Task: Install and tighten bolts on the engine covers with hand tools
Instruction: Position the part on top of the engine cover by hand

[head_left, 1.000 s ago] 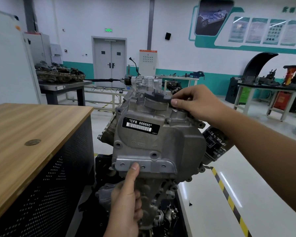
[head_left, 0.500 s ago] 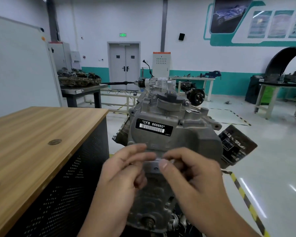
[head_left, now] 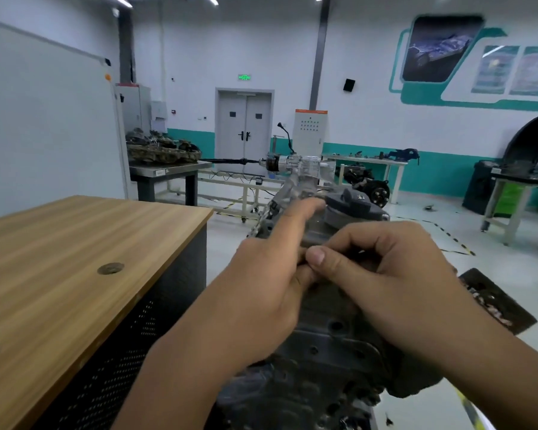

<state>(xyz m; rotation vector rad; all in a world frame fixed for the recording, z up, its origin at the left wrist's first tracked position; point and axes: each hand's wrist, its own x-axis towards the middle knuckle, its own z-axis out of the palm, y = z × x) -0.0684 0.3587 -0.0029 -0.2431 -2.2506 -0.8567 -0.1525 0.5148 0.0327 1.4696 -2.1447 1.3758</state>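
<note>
2 hands meet over engine (head_left: pixel 330 346) at centre. Left hand (head_left: pixel 261 293) index extended; right hand (head_left: pixel 395 274) fingers curled, pinching something tiny, blurred, unidentifiable. Left grip: cannot tell. Worktop (head_left: pixel 75 249) at 9 o'clock.

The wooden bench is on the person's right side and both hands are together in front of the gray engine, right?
Not quite. The wooden bench is on the person's left side, as the head view shows. The rest holds: the left hand and right hand are together in front of the gray engine.
</note>
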